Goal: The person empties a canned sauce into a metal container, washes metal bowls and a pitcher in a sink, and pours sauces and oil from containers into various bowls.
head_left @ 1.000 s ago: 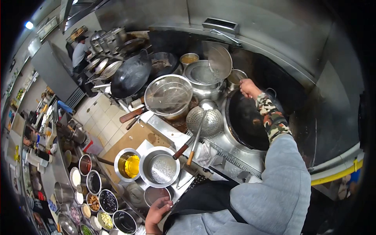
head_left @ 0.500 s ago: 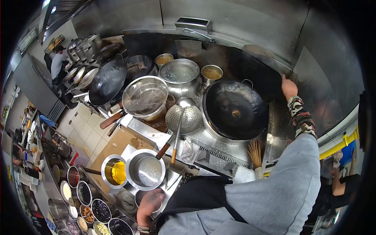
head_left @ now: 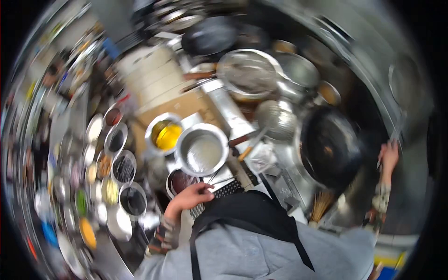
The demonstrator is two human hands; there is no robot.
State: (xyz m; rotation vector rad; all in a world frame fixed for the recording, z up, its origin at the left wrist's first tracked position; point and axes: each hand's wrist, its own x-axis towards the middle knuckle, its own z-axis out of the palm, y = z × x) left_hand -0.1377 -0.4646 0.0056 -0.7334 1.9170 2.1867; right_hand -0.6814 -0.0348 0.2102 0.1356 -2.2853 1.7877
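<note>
My right hand [head_left: 389, 156] is closed round the handle of a large round strainer [head_left: 407, 84], held up at the right against the steel wall. Left of that hand sits a black wok [head_left: 330, 145] on the stove. My left hand [head_left: 192, 196] is empty, fingers apart, just below a metal pot of cloudy liquid [head_left: 202, 150] and beside a pot with dark red contents [head_left: 181, 182]. A perforated ladle [head_left: 276, 120] lies left of the wok. Motion blurs the whole view.
A pot of yellow oil [head_left: 165, 134] stands left of the cloudy pot. A sieve on a pot [head_left: 247, 73] and another wok [head_left: 210, 36] are farther back. Several ingredient containers [head_left: 123, 168] fill the left counter. A bamboo brush [head_left: 322, 205] stands below the wok.
The view has turned, shifting the stove rightward and tilting it. My right hand has carried the strainer from above the pots to the right side wall. My left hand appears farther from the frame's bottom edge.
</note>
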